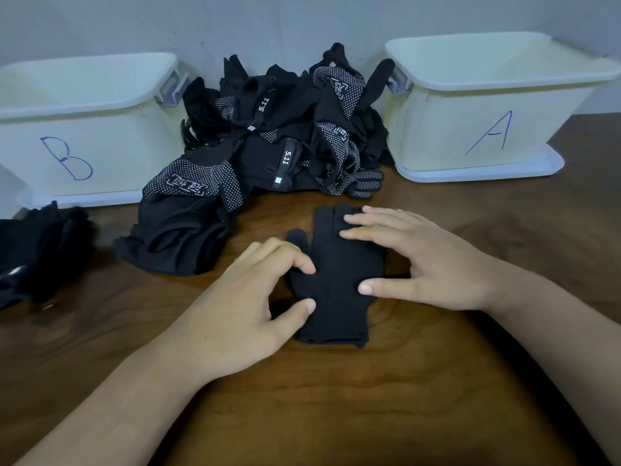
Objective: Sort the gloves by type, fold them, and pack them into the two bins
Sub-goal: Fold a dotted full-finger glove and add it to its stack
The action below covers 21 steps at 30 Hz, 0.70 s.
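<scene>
A plain black knit glove (336, 280) lies flat on the wooden table, fingers pointing away from me. My right hand (426, 260) presses on it with straight fingers across the glove's fingers and its thumb on the palm area. My left hand (245, 297) touches the glove's left edge with index fingertip and thumb tip, fingers curved. Behind it sits a pile of black gloves (268, 136), some dotted with white grip dots, some marked 5.11. White bin B (84, 105) stands at back left, white bin A (487, 82) at back right.
More black gloves (40, 247) lie at the left edge of the table in front of bin B. A grey wall runs behind the bins. Bare wooden table (336, 415) shows between my arms and near me.
</scene>
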Available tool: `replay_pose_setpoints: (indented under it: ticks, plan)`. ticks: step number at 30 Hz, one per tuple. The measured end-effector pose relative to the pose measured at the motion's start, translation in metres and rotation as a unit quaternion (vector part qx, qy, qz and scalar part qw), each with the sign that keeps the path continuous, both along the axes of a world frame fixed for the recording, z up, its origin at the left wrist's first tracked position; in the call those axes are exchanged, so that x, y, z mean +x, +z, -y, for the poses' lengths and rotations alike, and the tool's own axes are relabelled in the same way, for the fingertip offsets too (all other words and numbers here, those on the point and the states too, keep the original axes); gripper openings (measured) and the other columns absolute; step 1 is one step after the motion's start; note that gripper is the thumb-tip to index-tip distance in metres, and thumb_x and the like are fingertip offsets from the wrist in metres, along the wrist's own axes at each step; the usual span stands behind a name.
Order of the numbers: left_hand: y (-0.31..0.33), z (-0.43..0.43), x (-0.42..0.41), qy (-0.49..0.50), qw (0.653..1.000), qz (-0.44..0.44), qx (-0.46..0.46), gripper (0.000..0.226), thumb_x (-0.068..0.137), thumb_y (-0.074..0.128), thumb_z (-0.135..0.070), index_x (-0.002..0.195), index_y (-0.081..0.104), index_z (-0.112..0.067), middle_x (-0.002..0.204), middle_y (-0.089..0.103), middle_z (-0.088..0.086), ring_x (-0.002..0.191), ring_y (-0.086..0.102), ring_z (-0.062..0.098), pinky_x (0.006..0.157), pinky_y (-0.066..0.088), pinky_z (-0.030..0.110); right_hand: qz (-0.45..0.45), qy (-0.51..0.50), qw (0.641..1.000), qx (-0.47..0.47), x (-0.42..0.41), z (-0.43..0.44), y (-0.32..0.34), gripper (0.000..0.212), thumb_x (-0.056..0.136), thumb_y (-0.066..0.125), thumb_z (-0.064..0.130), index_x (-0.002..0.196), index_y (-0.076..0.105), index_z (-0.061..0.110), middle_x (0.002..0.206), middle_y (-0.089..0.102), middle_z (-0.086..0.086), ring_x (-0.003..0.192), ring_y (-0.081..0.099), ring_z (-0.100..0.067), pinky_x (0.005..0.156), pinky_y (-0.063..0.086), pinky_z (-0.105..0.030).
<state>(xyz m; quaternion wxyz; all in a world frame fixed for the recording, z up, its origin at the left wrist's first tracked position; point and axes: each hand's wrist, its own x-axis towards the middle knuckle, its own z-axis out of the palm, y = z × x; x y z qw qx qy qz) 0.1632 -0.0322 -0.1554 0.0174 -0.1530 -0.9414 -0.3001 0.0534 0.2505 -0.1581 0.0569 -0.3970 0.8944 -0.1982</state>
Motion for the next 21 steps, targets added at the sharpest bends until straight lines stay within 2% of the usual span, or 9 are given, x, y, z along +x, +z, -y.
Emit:
replay_pose_setpoints:
  ticks: [2, 4, 8, 13, 15, 17, 21]
  plan:
    - [0.001, 0.000, 0.001, 0.023, 0.999, 0.021, 0.026, 0.036, 0.093, 0.068, -0.046, 0.124, 0.049, -0.048, 0.130, 0.052, -0.021, 0.106, 0.060, 0.012, 0.092, 0.053, 0.037, -0.009, -0.006, 1.000, 0.003, 0.001, 0.000, 0.000, 0.076, 0.091, 0.052, 0.081, 0.159, 0.038, 0.049, 0.168, 0.023, 0.033, 0.158, 0.005, 0.009, 0.132, 0.015, -0.045]
    - [0.002, 0.001, 0.001, 0.045, 0.997, 0.039, 0.048, 0.037, 0.092, 0.068, -0.042, 0.123, 0.048, -0.048, 0.128, 0.053, -0.020, 0.101, 0.064, 0.018, 0.094, 0.053, 0.042, -0.008, -0.011, 1.000, -0.002, 0.002, 0.000, 0.001, 0.076, 0.091, 0.050, 0.080, 0.159, 0.039, 0.049, 0.168, 0.024, 0.032, 0.158, 0.006, 0.008, 0.132, 0.014, -0.046]
    - [0.003, 0.003, -0.002, 0.090, 0.991, 0.062, 0.072, 0.037, 0.093, 0.071, -0.035, 0.121, 0.049, -0.046, 0.128, 0.054, -0.020, 0.108, 0.065, 0.026, 0.095, 0.053, 0.040, -0.011, -0.013, 1.000, -0.015, 0.003, -0.001, 0.001, 0.074, 0.091, 0.055, 0.078, 0.157, 0.042, 0.047, 0.167, 0.027, 0.031, 0.158, 0.008, 0.007, 0.132, 0.017, -0.046]
    - [0.007, -0.002, 0.000, 0.079, 0.993, 0.063, 0.068, 0.035, 0.094, 0.071, -0.028, 0.118, 0.050, -0.044, 0.123, 0.054, -0.017, 0.099, 0.065, 0.020, 0.091, 0.051, 0.037, -0.003, -0.022, 0.999, -0.046, 0.007, -0.002, 0.006, 0.070, 0.090, 0.066, 0.068, 0.154, 0.047, 0.046, 0.164, 0.031, 0.031, 0.158, 0.011, 0.007, 0.131, 0.017, -0.037]
    - [0.008, -0.001, -0.001, 0.070, 0.994, 0.053, 0.063, 0.035, 0.094, 0.070, -0.022, 0.116, 0.052, -0.043, 0.123, 0.054, -0.016, 0.099, 0.061, 0.015, 0.090, 0.048, 0.033, -0.001, -0.019, 0.998, -0.064, 0.009, -0.001, 0.007, 0.062, 0.091, 0.069, 0.061, 0.149, 0.054, 0.044, 0.161, 0.038, 0.030, 0.157, 0.015, 0.006, 0.129, 0.020, -0.035]
    - [0.010, -0.002, 0.000, 0.050, 0.996, 0.038, 0.056, 0.035, 0.094, 0.069, -0.014, 0.113, 0.055, -0.040, 0.123, 0.055, -0.016, 0.104, 0.058, 0.014, 0.089, 0.046, 0.030, -0.003, -0.009, 0.995, -0.098, 0.010, -0.001, 0.007, 0.048, 0.094, 0.072, 0.050, 0.139, 0.064, 0.039, 0.156, 0.047, 0.026, 0.156, 0.025, 0.000, 0.128, 0.026, -0.039]
    - [0.014, -0.001, 0.002, -0.032, 0.999, 0.002, 0.020, 0.033, 0.092, 0.068, -0.008, 0.103, 0.060, -0.038, 0.117, 0.057, -0.016, 0.111, 0.053, 0.018, 0.081, 0.048, 0.035, 0.002, 0.018, 0.989, -0.150, 0.015, 0.003, 0.004, 0.022, 0.096, 0.078, 0.024, 0.117, 0.074, 0.030, 0.142, 0.061, 0.019, 0.146, 0.045, -0.016, 0.114, 0.045, -0.045]
